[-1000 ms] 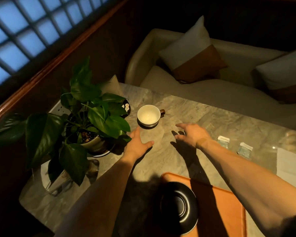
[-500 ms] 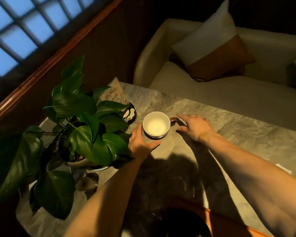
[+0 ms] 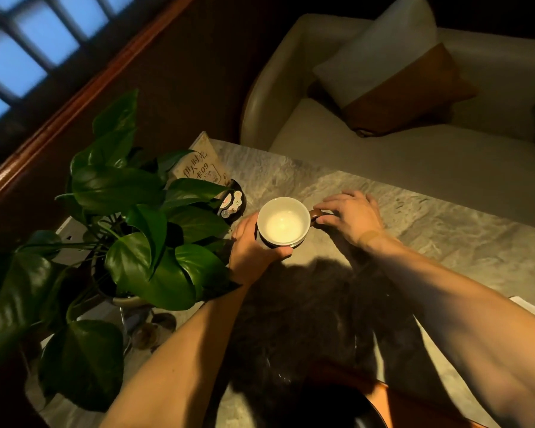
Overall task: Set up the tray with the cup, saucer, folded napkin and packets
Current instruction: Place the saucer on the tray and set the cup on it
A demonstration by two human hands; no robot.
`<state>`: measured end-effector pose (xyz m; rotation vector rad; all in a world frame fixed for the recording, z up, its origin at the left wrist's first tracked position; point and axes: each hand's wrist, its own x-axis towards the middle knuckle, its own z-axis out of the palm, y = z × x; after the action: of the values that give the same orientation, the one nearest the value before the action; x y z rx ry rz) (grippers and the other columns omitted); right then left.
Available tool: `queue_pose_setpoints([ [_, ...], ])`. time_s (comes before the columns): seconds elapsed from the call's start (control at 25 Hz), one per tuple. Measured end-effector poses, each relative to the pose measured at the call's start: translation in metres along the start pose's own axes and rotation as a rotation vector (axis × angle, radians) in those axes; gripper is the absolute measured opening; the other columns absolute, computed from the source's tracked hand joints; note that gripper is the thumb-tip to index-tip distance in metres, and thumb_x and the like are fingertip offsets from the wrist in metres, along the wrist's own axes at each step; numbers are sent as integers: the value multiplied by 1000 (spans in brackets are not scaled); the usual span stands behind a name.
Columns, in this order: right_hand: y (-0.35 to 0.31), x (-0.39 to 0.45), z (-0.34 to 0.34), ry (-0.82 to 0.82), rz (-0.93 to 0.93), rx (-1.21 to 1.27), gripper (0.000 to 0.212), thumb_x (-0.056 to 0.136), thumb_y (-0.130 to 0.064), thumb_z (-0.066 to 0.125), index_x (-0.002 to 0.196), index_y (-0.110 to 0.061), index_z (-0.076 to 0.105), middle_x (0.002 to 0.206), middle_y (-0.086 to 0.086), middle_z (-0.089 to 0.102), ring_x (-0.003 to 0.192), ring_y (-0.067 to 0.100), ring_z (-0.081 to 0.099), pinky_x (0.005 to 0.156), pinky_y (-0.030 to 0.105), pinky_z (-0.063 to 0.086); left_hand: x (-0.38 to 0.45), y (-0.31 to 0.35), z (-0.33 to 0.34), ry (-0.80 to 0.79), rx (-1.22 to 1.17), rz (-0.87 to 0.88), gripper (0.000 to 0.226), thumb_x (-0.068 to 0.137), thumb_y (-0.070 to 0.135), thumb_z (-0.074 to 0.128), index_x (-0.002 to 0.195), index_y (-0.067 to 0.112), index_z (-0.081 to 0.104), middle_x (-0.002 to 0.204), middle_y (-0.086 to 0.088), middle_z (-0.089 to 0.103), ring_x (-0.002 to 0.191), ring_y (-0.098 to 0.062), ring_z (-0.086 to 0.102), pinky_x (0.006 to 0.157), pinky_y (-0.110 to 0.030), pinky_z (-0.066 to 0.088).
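Note:
A cup (image 3: 283,222), white inside and dark outside, stands on the marble table (image 3: 430,239). My left hand (image 3: 250,251) wraps around the cup's left and near side. My right hand (image 3: 349,219) pinches its brown handle on the right between thumb and fingers. At the bottom edge the orange tray (image 3: 389,403) shows one corner, with the rim of the black saucer (image 3: 368,417) on it, mostly in shadow. A white napkin's corner (image 3: 527,307) peeks out behind my right forearm. The packets are out of view.
A leafy potted plant (image 3: 142,236) stands close to the left of the cup. Behind it are a small sign card (image 3: 201,168) and a dark round holder (image 3: 233,203). A beige sofa (image 3: 383,162) with a cushion (image 3: 393,66) lies beyond the table's far edge.
Both hands reached forward to the cup and closed on it, the left around its body, the right on the handle. The view tilted forward, so the tray and packets slid out of view.

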<state>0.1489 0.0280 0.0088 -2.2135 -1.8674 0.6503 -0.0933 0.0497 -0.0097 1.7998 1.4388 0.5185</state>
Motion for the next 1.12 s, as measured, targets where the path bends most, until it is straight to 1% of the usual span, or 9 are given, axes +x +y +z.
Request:
queue_pose_setpoints([
  [0.12,-4,-4,1,8,13,16,32,91,-50,58,122,-45,63,137,-13,58,138,25,31,114,56,19,-2,0,-1,7,-86,-106,99,51,28,94,137,23,46,133,1,50,118,-9,42,103,-30,37],
  [0.28,-10,-19,3,18,60,66,27,91,-44,61,118,-44,66,119,-4,68,127,25,45,111,54,25,-9,3,-3,-2,-120,-98,98,46,32,90,134,18,50,127,-2,56,121,-21,50,107,-43,43],
  [0.4,-14,-37,6,39,92,97,27,91,-43,61,118,-44,67,109,-1,70,117,26,53,108,50,32,-24,8,-3,26,-98,-110,99,42,43,85,133,17,54,128,-4,59,121,-22,52,104,-39,44],
  [0.56,-15,-68,9,60,124,134,25,90,-41,63,115,-43,69,105,-2,72,113,24,56,104,43,37,-53,11,3,130,-38,15,102,40,56,75,126,5,61,121,-12,64,114,-28,55,100,-42,43],
  [0.72,-13,-104,1,110,130,173,23,89,-41,66,112,-43,70,95,-6,70,107,22,57,97,42,43,-73,14,3,-28,-127,-84,98,50,29,96,135,20,50,124,4,48,125,-27,47,107,-49,42],
  [0.8,-11,-126,-5,123,140,210,23,89,-38,67,111,-41,71,100,-7,71,112,22,55,98,44,43,-89,18,2,-77,-165,-92,97,50,31,96,133,32,46,127,8,45,126,-21,45,107,-46,43],
  [0.92,-9,-162,-11,141,181,264,26,88,-37,69,113,-38,72,116,-5,71,123,23,49,105,48,39,-115,30,0,-131,-162,-39,94,49,45,91,127,47,39,128,14,43,121,-9,43,100,-31,39],
  [1.0,-9,-188,-15,166,206,282,26,87,-37,70,112,-39,72,118,-4,70,125,21,47,106,47,38,-132,36,-2,-161,-171,7,94,47,48,90,128,44,42,133,12,44,120,-6,44,99,-28,40],
  [1.12,-14,-228,-16,217,221,285,23,85,-38,72,108,-41,73,114,-7,72,121,19,50,97,38,40,-155,43,-7,-212,-160,36,97,46,44,92,129,40,43,136,9,42,124,-12,46,106,-36,43],
])
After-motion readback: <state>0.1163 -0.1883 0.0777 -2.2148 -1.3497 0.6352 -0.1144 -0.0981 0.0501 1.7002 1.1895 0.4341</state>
